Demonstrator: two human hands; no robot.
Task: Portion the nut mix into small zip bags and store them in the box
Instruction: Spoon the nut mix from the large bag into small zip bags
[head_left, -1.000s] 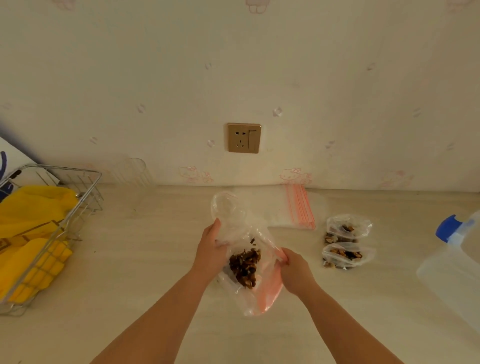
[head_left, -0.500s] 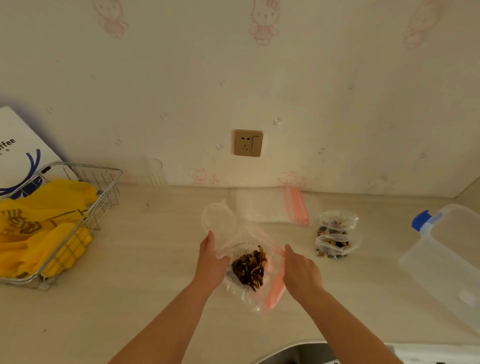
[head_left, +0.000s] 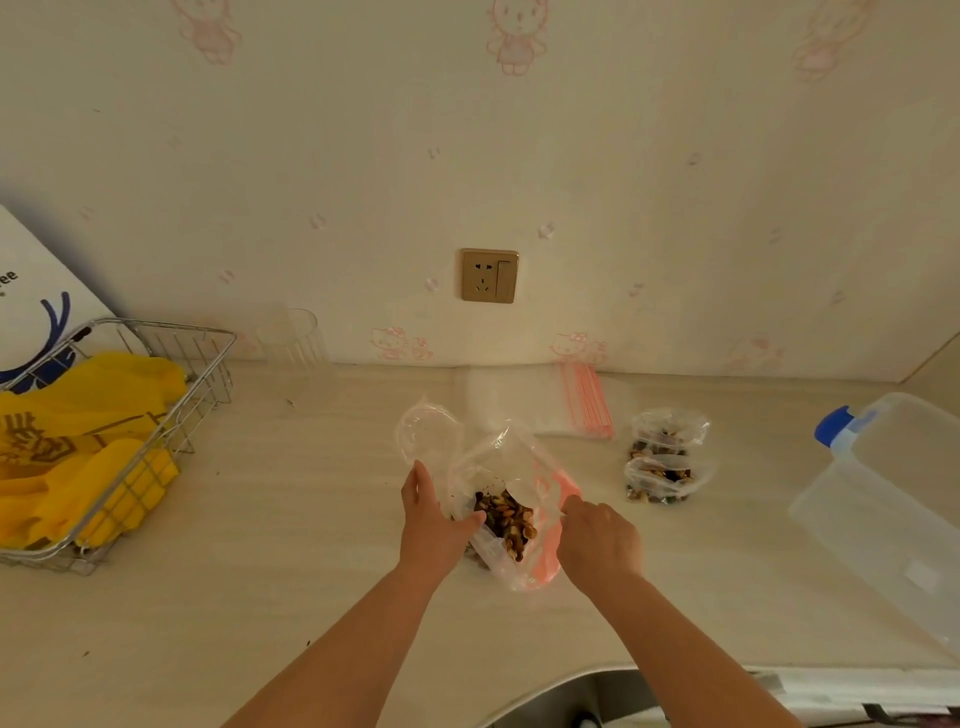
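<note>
A clear zip bag (head_left: 511, 457) with a pink seal strip holds a dark nut mix (head_left: 506, 517) at the counter's middle. My left hand (head_left: 431, 525) grips the bag's left side, thumb pressed against the plastic. My right hand (head_left: 597, 538) holds its right edge by the pink strip. A crumpled clear plastic piece (head_left: 428, 434) lies just behind the left hand. Two filled small bags (head_left: 667, 457) rest to the right, one behind the other. A stack of empty zip bags (head_left: 540, 397) lies by the wall. The clear storage box (head_left: 893, 504) with a blue clip sits at the far right.
A wire basket (head_left: 156, 415) with yellow bags stands at the left, a white carton (head_left: 31, 291) behind it. A clear glass (head_left: 293, 338) stands against the wall. A wall socket (head_left: 489, 275) is above the counter. A sink rim (head_left: 649, 691) shows at the bottom right.
The view has tilted up and drawn back, so more wall and the box show. Both hands keep hold of the bag; the right hand has slid along the pink strip.
</note>
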